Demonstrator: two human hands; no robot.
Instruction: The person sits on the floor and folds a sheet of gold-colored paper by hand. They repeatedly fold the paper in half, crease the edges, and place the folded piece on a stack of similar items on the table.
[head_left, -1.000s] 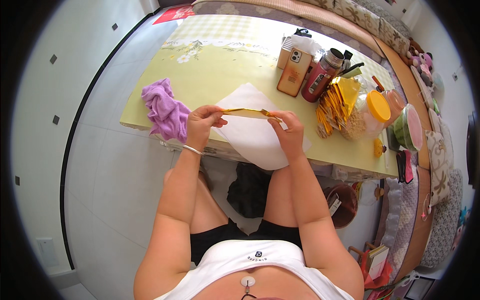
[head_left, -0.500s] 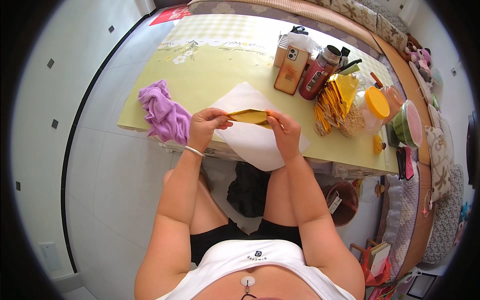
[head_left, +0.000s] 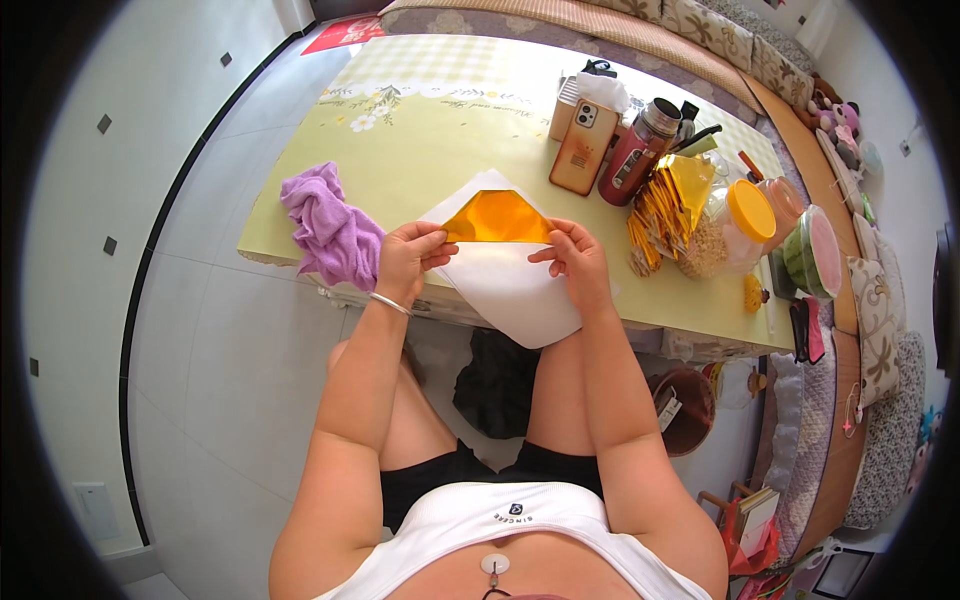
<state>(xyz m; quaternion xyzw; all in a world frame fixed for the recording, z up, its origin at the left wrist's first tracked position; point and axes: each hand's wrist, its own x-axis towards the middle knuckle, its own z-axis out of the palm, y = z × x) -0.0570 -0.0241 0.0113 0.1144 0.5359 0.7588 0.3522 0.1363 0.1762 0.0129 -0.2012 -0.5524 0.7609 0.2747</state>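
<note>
A piece of shiny gold foil paper [head_left: 497, 217], shaped like a trapezoid with a straight near edge, spans the space between my hands. My left hand [head_left: 410, 262] pinches its left corner between thumb and fingers. At the right corner, my right hand [head_left: 582, 262] grips it the same way, the other fingers curled below. Under the foil, a white sheet [head_left: 512, 290] lies over the table's front edge and hangs toward my lap. A crumpled purple towel [head_left: 330, 225] lies beside my left hand. Several folded gold foil pieces [head_left: 668, 207] are bunched up beyond my right hand.
Right of my hands on the table [head_left: 440, 145] stand a phone [head_left: 583, 148], a maroon thermos [head_left: 632, 165], a yellow-lidded jar [head_left: 722, 238] and a cut watermelon [head_left: 808, 250] under a clear cover. A bin [head_left: 688, 412] stands on the floor near my right knee.
The foil was a narrow strip seen nearly edge-on; now its broad bright face shows, tilted up and away from me. Both hands keep their grip on its ends and have hardly moved.
</note>
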